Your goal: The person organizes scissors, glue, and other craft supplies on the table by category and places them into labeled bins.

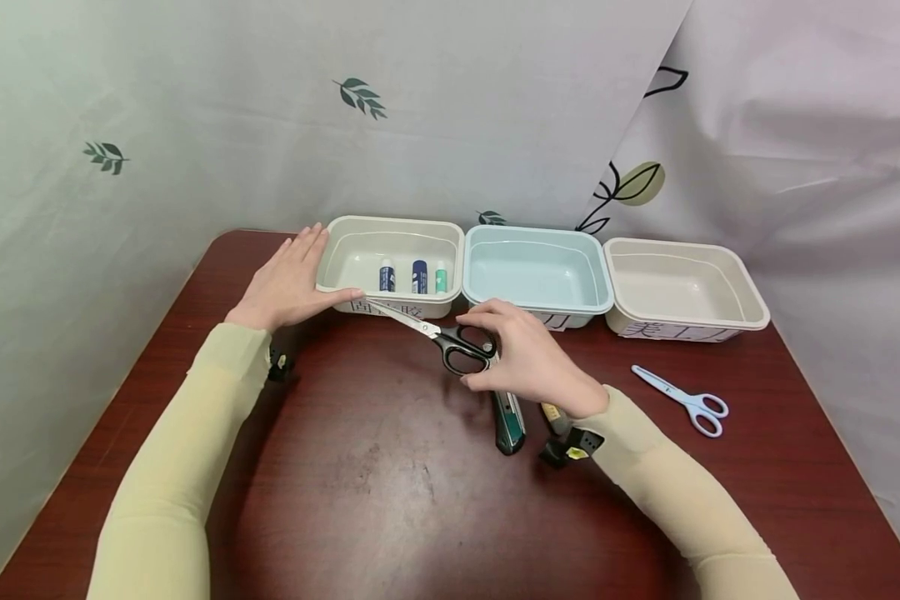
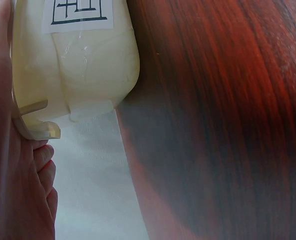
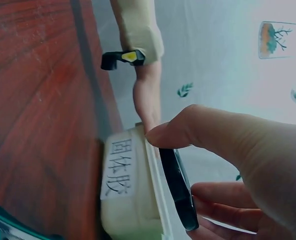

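Now right hand (image 1: pixel 528 358) pinches black-handled scissors (image 1: pixel 450 342), seemingly closed; left hand (image 1: pixel 288 283) flat.

The right hand (image 1: pixel 528 358) covers part of the black scissors' (image 1: pixel 450 343) handles and the top of the green utility knife (image 1: pixel 508 421) beneath it. A yellow-handled tool (image 1: pixel 554 417) just right of the knife is mostly hidden by the wrist, so its kind cannot be told. The labels on the three small tubes (image 1: pixel 412 277) in the left cream bin (image 1: pixel 360 229) are too small to read. The blue bin's (image 1: pixel 480 237) front label is hidden behind the hand. In the left wrist view the bin's label (image 2: pixel 78 12) is cut off by the top edge.
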Demonstrator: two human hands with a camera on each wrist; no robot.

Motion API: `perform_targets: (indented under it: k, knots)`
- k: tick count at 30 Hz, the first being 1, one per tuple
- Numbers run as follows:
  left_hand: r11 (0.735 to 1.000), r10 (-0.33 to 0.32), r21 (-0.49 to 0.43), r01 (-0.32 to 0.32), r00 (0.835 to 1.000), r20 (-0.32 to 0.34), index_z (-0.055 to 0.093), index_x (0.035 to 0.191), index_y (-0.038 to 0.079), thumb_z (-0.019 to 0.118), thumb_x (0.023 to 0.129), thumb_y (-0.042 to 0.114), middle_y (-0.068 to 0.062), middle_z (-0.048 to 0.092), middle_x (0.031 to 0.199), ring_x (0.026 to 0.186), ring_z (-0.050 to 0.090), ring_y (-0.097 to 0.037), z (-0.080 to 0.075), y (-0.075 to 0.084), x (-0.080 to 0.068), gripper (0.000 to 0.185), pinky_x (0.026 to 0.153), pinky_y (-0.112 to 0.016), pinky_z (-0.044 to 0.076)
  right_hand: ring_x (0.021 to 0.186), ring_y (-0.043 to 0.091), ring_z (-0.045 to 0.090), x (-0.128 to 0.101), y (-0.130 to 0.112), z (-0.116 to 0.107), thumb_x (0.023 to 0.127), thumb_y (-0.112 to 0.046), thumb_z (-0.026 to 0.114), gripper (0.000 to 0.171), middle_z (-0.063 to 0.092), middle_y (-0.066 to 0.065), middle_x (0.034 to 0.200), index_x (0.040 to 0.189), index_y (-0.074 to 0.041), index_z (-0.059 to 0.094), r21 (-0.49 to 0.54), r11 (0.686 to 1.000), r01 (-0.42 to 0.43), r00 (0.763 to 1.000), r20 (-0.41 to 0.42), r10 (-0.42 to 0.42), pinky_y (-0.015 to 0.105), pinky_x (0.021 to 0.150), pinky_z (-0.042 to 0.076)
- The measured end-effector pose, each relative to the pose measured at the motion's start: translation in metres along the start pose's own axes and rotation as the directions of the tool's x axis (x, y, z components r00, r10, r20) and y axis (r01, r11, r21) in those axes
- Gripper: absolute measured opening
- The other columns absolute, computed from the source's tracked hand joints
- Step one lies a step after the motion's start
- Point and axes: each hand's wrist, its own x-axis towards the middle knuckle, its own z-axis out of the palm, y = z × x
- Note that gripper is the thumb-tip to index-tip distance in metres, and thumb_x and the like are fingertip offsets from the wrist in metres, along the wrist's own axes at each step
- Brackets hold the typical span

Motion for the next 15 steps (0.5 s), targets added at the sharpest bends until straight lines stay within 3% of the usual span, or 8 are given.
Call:
perform_targets:
  k: [6, 15]
  knots:
    - [1.000, 0.002, 0.001, -0.002, 1.000, 0.000, 0.009, 0.162, -0.001, 0.052, 0.087, 0.081, -0.021, 0.009, 0.168, 0.154, 0.008, -0.035, 0.000, 0.001, 0.000, 0.119, 0.125, -0.044, 0.001, 0.116, 0.018, 0.056, -0.003, 0.006, -0.014, 0.069, -0.028, 0.091, 0.073, 0.060, 0.000, 0.130, 0.134, -0.008, 0.067, 0.046, 0.999, -0.006, 0.999, -0.037, 0.008, 0.039, 0.094, 0.048]
    - [1.000, -0.001, 0.000, 0.001, 1.000, 0.001, 0.008, 0.162, 0.000, 0.051, 0.087, 0.081, -0.020, 0.008, 0.168, 0.154, 0.007, -0.035, 0.001, -0.001, 0.000, 0.119, 0.125, -0.043, 0.001, 0.120, 0.022, 0.057, -0.003, 0.018, -0.040, 0.068, -0.022, 0.095, 0.074, 0.061, 0.002, 0.129, 0.134, -0.006, 0.067, 0.081, 0.996, 0.023, 0.992, -0.123, -0.013, 0.042, 0.098, 0.047]
